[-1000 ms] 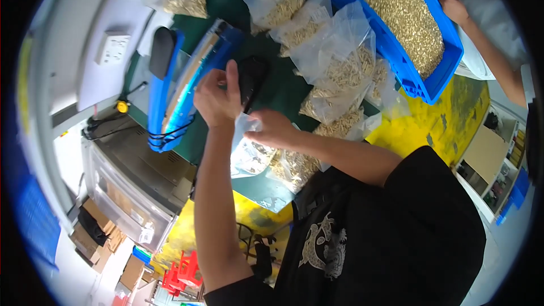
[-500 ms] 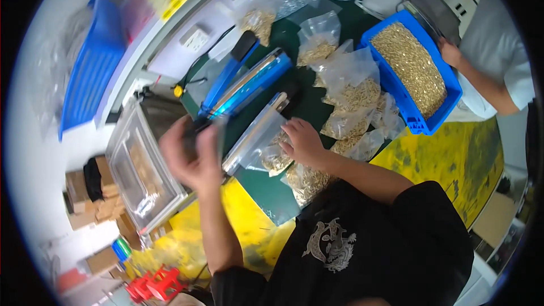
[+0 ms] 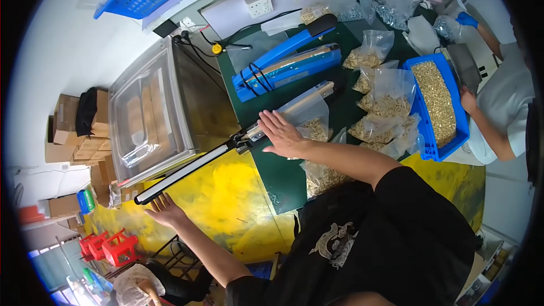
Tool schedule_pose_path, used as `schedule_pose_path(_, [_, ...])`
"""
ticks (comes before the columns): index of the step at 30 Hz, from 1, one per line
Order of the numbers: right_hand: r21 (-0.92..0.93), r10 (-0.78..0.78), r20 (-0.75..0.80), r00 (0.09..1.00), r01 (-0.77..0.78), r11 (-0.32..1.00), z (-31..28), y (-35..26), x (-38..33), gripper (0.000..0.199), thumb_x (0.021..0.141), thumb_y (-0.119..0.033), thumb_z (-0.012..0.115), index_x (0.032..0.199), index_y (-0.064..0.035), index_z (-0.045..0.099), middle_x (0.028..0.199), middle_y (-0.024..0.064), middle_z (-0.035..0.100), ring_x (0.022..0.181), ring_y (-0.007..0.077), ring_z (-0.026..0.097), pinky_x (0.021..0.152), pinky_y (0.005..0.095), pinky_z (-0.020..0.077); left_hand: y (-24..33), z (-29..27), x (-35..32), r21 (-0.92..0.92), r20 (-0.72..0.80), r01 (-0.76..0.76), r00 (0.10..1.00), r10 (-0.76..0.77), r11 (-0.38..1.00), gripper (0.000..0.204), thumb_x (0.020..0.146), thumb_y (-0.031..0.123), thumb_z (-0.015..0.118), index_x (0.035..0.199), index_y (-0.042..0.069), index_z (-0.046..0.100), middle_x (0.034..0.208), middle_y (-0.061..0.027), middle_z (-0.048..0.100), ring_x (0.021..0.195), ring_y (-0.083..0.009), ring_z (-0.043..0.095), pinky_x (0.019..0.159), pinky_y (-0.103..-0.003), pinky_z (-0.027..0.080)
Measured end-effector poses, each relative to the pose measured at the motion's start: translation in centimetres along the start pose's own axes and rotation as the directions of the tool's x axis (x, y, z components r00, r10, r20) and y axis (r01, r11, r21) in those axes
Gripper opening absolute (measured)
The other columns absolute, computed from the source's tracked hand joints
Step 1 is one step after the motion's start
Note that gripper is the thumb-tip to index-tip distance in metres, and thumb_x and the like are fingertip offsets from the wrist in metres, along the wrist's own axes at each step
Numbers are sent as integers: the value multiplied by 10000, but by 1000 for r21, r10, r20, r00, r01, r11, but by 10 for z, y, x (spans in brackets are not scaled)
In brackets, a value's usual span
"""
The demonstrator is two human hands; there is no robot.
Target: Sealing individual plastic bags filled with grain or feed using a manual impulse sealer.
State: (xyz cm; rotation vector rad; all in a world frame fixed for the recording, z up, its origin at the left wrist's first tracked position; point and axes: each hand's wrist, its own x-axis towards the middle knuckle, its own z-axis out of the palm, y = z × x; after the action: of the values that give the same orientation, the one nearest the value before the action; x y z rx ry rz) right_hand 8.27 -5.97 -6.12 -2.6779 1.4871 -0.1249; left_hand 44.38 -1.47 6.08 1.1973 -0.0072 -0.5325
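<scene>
A hand-operated bag sealer lies with its lever swung wide: the long black-and-white lever [image 3: 187, 173] reaches out past the table's left edge, and the silver sealer base [image 3: 306, 100] stays on the table. My left hand [image 3: 166, 212], open with fingers spread, is just below the lever's outer end; whether it touches cannot be told. My right hand [image 3: 285, 136] lies flat, fingers stretched, over the near side of the base and the edge of a clear plastic bag [image 3: 316, 128] with small brass-coloured parts in it. Part of that bag is hidden by the hand.
A second, blue bag sealer [image 3: 294, 68] lies behind. Several filled bags [image 3: 385, 105] sit to the right, beside a blue bin [image 3: 426, 114] of brass-coloured parts. A co-worker's hand [image 3: 468, 100] is at that bin. A clear-lidded machine [image 3: 150, 119] stands left; red stools [image 3: 120, 247] are lower left.
The sealer's lever now shows swung out to the left. My left hand has moved from beside the sealer down and left, spreading open. My right hand stays at the bag. The view has shifted.
</scene>
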Motion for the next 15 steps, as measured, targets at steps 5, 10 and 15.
schedule_pose_path(5, [188, 35, -143, 989, -8, 982, -20, 16, -7, 880, 846, -595, 482, 1379, 78, 287, 1459, 248, 250, 1384, 358, 193, 1141, 451, 127, -107, -94, -18, 148, 159, 223, 956, -245, 964, 334, 955, 327, 422, 1122, 54, 519, 898, -46, 563, 715, -171, 497, 662, -309, 419])
schedule_pose_path(10, [165, 73, -155, 985, -47, 985, -19, 67, -29, 895, 833, -623, 487, 1367, 74, 313, 1455, 244, 263, 1378, 348, 216, 1136, 439, 146, -172, -31, -163, 474, 502, 138, 769, -396, 870, 108, 884, 141, 607, 965, 71, 588, 819, -28, 583, 701, -124, 544, 658, -256, 454])
schedule_pose_path(15, [114, 124, -163, 979, -106, 988, -24, 107, -52, 905, 818, -634, 491, 1363, 69, 322, 1446, 241, 286, 1370, 349, 233, 1138, 445, 133, -177, 42, -188, 408, 752, -114, 604, -263, 906, 59, 897, 76, 589, 938, 34, 583, 811, -11, 571, 699, -77, 519, 664, -207, 435])
